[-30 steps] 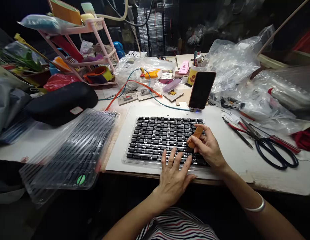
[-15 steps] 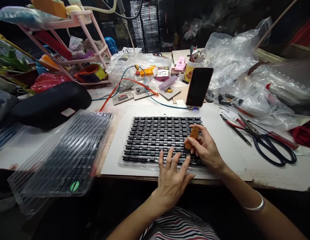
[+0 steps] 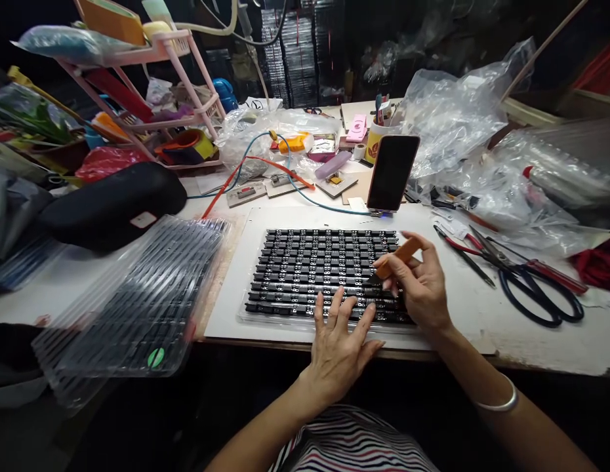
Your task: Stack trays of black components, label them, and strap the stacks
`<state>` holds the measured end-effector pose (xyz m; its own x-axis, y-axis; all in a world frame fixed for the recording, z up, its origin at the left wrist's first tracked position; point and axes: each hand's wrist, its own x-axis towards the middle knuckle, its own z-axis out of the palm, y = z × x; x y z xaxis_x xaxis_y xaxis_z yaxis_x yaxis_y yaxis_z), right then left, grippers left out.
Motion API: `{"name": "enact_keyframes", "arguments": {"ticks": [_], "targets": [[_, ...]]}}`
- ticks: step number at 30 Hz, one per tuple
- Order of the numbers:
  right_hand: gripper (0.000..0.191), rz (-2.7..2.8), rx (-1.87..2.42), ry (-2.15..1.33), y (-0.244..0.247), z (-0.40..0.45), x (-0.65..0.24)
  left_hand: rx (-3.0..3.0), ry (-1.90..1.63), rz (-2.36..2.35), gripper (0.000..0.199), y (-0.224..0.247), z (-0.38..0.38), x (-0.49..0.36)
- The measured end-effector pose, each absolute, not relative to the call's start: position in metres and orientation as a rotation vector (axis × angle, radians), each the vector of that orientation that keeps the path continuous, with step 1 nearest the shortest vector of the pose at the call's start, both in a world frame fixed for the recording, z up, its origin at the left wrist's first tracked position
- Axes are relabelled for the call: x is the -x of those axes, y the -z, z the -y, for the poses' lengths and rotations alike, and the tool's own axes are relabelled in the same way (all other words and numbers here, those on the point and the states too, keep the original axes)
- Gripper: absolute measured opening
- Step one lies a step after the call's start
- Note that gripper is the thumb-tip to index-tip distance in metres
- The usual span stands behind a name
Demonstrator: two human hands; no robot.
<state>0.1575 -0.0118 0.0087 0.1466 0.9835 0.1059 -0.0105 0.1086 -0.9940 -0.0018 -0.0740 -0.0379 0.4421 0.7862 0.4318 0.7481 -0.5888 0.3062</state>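
Note:
A clear plastic tray (image 3: 244, 318) lies on the white board, filled with rows of small black circuit boards (image 3: 305, 265). My left hand (image 3: 340, 347) rests with spread fingers on the tray's front rows. Pinched between the thumb and fingers of my right hand (image 3: 423, 288) is a flat orange-brown tool (image 3: 401, 257). Its dark tip points down and left at the boards on the right side of the tray. Whether the tip is a brush or a blade I cannot tell.
Stacked clear trays (image 3: 138, 308) overhang the table edge at left, beside a black case (image 3: 115, 206). A phone (image 3: 393, 172) stands behind the white board (image 3: 462, 242). Scissors (image 3: 536, 288), pliers (image 3: 462, 249) and crumpled plastic bags (image 3: 452, 124) lie at right. A pink rack (image 3: 197, 98) stands back left.
My right hand has shifted slightly right, and the orange-brown tool now leans flatter, with its dark tip showing. My left hand stays on the front rows. The view has turned slightly left.

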Motion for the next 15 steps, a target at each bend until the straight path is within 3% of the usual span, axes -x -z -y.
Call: {"name": "enact_keyframes", "arguments": {"ticks": [6,11,15], "targets": [[0.047,1.003,1.194,-0.719,-0.026,0.031,-0.176,-2.568,-0.758,-1.587,0.055,0.025,0.065,0.062],[0.06,0.912,1.339,-0.452,-0.001,0.042,-0.212,-2.35,-0.694,-1.871,0.067,0.033,0.058,0.143],[0.065,0.95,1.467,-0.204,0.018,0.045,-0.223,-2.221,-0.651,-1.84,0.072,0.042,0.058,0.166]]}}
